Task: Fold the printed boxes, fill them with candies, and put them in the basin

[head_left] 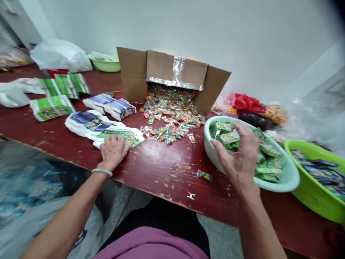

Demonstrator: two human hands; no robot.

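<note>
My left hand [113, 150] lies on the near end of a spread of flat folded cartons [118, 133], green and white, its fingers apart over the printed face. Beside these are similar flat cartons in blue and white [86, 120]. My right hand [241, 158] hovers over a pale blue basin [289, 180], thumb and fingers apart with nothing visible between them. Small filled green boxes [269, 167] are heaped in that basin. Between my hands, clear sachets of colourful candies [172, 131] spill from a cardboard box [175, 68] tipped on its side.
A single candy sachet [204, 175] and a white scrap [191, 196] lie near the table's front edge. At right stands a lime green basin [312, 198] of dark blue boxes. Bundled blue cartons [110, 105] and green cartons [52, 107] sit at left. Plastic bags [60, 55] line the back.
</note>
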